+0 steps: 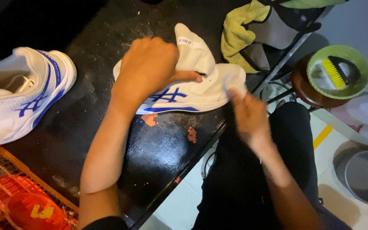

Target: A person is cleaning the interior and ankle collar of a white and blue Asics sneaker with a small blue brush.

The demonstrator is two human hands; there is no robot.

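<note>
Black and wet-looking, the worn table [158,149] carries a white trainer with blue stripes [192,91] lying on its side near the far edge, toe toward the right hand. The left hand [150,70] grips it at the collar, fingers curled tight around the raised tongue and thumb pressed along the side; that padded opening looks the firmest place to hold, since the shoe seems light, with a soft upper over a stiff sole, and probably slippery if damp. The right hand [245,113], blurred, touches the toe cap with what seems a small pale cloth pinched in its fingertips, though I cannot tell the pinch exactly. A second matching trainer [18,98] lies well apart at the left. An orange wire crate [5,170] sits below it. On a round stool stands a green bowl [360,59] holding a yellow-bristled brush [337,70]. A small white rectangular label [185,41] sits atop the tongue
</note>
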